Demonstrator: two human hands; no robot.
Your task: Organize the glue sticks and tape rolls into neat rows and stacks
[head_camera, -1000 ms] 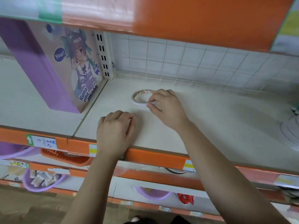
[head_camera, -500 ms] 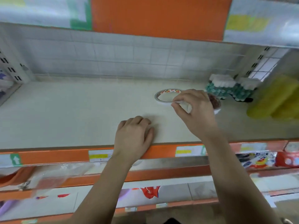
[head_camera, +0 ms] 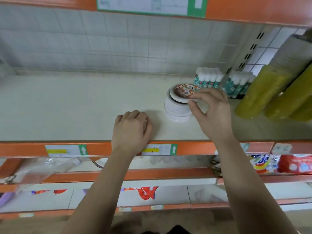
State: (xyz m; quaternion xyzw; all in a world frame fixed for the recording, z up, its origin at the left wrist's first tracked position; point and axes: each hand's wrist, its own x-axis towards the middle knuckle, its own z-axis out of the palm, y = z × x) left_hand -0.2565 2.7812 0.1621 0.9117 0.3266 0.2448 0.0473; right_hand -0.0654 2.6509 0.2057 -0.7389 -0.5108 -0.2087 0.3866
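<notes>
Tape roll [head_camera: 183, 92] sits on the stack of tape rolls [head_camera: 177, 110], flat face up but tilted, right edge raised. Right hand [head_camera: 213, 115] pinches that edge between thumb and curled fingers. Left hand [head_camera: 130, 130] rests on the shelf [head_camera: 67, 107] at its near edge, fingers curled under, holding nothing visible. Glue sticks [head_camera: 208, 78] stand upright just beyond the stack, far right.

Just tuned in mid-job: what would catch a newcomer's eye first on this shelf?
The right hand pinching a patterned tape roll, tilted atop the white tape stack at the shelf's middle-right. Just behind stand two packs of glue sticks, with big yellow-green rolls at far right. The left hand rests at the front edge.
</notes>
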